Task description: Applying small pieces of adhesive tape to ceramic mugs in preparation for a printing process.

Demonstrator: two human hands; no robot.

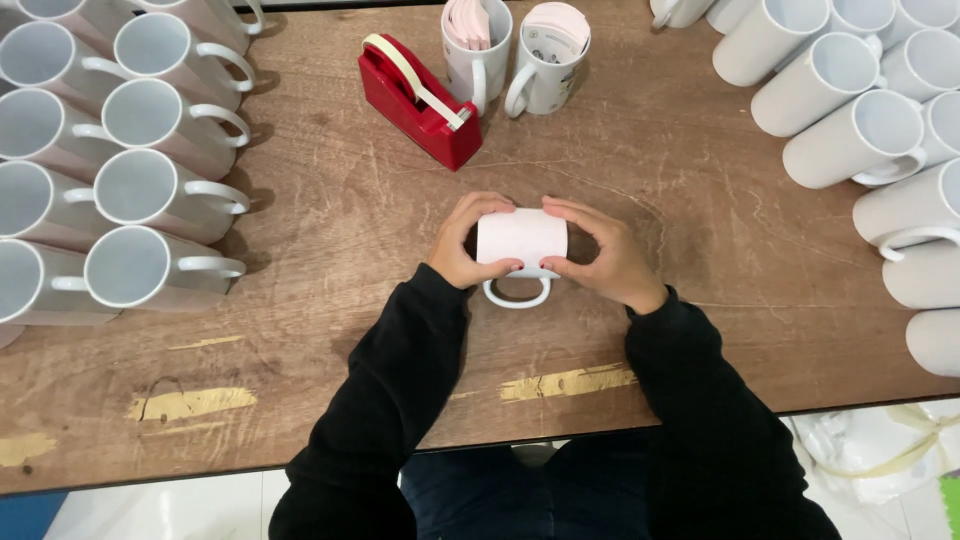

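Worn brown wood with scratches and patches of yellowish chipped finish makes up the tabletop (330, 230), and near its middle a white mug (521, 243) lies on its side with the handle (517, 293) pointing toward the person. A pale sheet of paper appears wrapped around its body. Both hands hold it: the left hand (466, 243) cups one end, fingers curled over the top and thumb pressing the near side, and the right hand (601, 255) does the same at the other end, so both are closed on the mug and sheet together.

Judging from this grip, the sheet could slide or skew if either thumb lets up, since nothing visible fixes it yet. The round mug could also roll on the wood, as only the hands steady it.

Just beyond stands a red tape dispenser (420, 100), its strip raised at the front. Behind it two mugs (515, 55) stand upright with rolled sheets inside. Rows of plain white mugs lie on the left (130, 170) and crowd the right (860, 110); a wide elbow or sleeve could nudge those, though they sit well apart from the hands
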